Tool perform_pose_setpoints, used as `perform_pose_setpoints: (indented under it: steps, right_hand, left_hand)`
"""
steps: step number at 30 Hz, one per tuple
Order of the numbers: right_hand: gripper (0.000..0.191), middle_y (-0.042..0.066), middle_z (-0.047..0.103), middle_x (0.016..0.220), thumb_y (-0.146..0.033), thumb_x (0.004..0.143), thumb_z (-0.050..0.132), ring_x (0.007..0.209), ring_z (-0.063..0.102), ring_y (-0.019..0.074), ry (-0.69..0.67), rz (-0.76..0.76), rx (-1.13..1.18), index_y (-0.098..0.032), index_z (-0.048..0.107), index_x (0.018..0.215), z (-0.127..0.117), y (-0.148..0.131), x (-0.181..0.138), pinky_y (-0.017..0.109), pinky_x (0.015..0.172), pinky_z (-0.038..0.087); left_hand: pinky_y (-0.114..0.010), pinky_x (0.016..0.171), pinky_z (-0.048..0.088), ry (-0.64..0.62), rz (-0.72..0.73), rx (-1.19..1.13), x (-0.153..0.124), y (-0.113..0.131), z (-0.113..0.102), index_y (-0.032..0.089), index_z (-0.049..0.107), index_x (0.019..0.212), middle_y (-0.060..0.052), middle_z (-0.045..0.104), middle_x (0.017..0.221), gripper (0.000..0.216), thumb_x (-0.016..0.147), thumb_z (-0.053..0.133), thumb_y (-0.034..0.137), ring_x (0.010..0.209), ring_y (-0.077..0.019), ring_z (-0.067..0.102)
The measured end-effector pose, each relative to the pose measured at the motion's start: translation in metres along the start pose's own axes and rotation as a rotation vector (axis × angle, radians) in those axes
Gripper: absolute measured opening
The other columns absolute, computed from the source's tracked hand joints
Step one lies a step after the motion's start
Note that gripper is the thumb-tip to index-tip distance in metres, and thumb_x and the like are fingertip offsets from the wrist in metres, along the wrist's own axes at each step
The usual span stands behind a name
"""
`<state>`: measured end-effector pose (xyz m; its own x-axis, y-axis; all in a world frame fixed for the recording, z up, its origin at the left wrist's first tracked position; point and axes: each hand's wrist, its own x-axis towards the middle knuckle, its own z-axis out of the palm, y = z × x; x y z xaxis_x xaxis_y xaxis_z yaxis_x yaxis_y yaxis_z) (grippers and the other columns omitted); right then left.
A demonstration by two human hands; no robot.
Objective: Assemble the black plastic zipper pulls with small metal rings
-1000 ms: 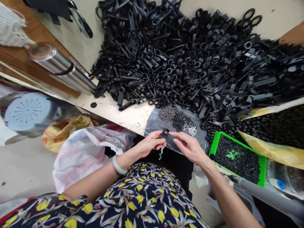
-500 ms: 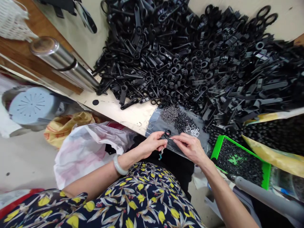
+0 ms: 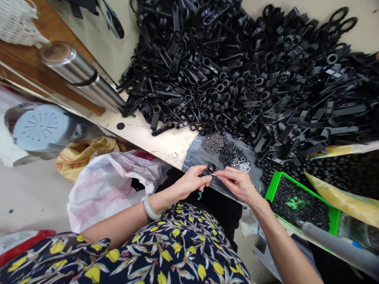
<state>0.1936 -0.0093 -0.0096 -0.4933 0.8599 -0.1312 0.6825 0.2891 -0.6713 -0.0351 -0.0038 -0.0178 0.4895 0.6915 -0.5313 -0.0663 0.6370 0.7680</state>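
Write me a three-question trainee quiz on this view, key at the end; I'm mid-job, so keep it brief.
1. True or false: the left hand holds a black part.
2. What does the right hand pinch?
A) a flask
B) a thin shiny piece
C) a yellow sack
3. Fill in: the pale bangle is on the ____ arm.

Key: 1 true; 2 B; 3 left.

So the part (image 3: 204, 172) sat in your left fingers (image 3: 205, 180), a heap of parts (image 3: 225, 75) behind it on the table (image 3: 166, 144), flask (image 3: 84, 75) off left, tray (image 3: 274, 185) of bits (image 3: 314, 213) right.
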Motion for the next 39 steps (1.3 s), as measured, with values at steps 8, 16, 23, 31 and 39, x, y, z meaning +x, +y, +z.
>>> perform_pose_setpoints:
  steps: [8, 16, 23, 31, 39]
  right_hand:
    - [0.032, 0.0, 0.061, 0.079, -0.039, 0.11, 0.048, 0.069, 0.058, 0.0131, 0.003, -0.015, -0.021, -0.028, 0.078, 0.118, 0.0, 0.0, 0.001, 0.025, 0.065, 0.039]
    - [0.033, 0.002, 0.065, 0.083, -0.036, 0.111, 0.047, 0.072, 0.061, 0.0132, 0.036, -0.04, -0.124, -0.027, 0.076, 0.121, 0.003, -0.002, -0.002, 0.026, 0.065, 0.041]
    - [0.032, 0.002, 0.066, 0.086, -0.034, 0.111, 0.047, 0.078, 0.064, 0.0135, 0.052, -0.027, -0.114, -0.029, 0.075, 0.124, 0.006, -0.001, -0.007, 0.025, 0.069, 0.044]
    - [0.034, 0.002, 0.063, 0.086, -0.033, 0.111, 0.045, 0.078, 0.063, 0.0144, 0.021, -0.037, -0.105, -0.028, 0.073, 0.128, 0.006, 0.0, -0.009, 0.025, 0.069, 0.046]
    - [0.034, 0.002, 0.062, 0.087, -0.03, 0.111, 0.044, 0.079, 0.062, 0.0146, -0.008, -0.051, -0.051, -0.027, 0.071, 0.131, 0.004, 0.004, -0.009, 0.025, 0.07, 0.047]
  left_hand:
    - [-0.018, 0.045, 0.028, -0.018, -0.003, -0.01, 0.0, 0.001, -0.002, 0.012, 0.066, 0.101, 0.004, 0.057, 0.065, 0.033, 0.082, 0.072, 0.038, 0.047, -0.0043, 0.042]
    - [-0.02, 0.045, 0.03, 0.076, 0.014, 0.16, -0.001, -0.003, 0.005, 0.013, 0.067, 0.109, 0.006, 0.055, 0.062, 0.03, 0.089, 0.064, 0.035, 0.046, -0.007, 0.041]
    - [-0.024, 0.059, 0.042, 0.131, 0.129, 0.287, 0.005, -0.019, 0.003, 0.015, 0.069, 0.104, 0.003, 0.059, 0.068, 0.023, 0.091, 0.062, 0.033, 0.061, -0.0129, 0.057]
    - [-0.024, 0.058, 0.041, 0.162, 0.188, 0.33, 0.004, -0.02, 0.004, 0.016, 0.072, 0.101, 0.002, 0.057, 0.07, 0.022, 0.09, 0.065, 0.034, 0.063, -0.0141, 0.053]
    - [-0.025, 0.059, 0.042, 0.169, 0.179, 0.376, 0.002, -0.015, 0.004, 0.016, 0.071, 0.099, 0.001, 0.062, 0.073, 0.022, 0.091, 0.064, 0.034, 0.063, -0.0144, 0.054]
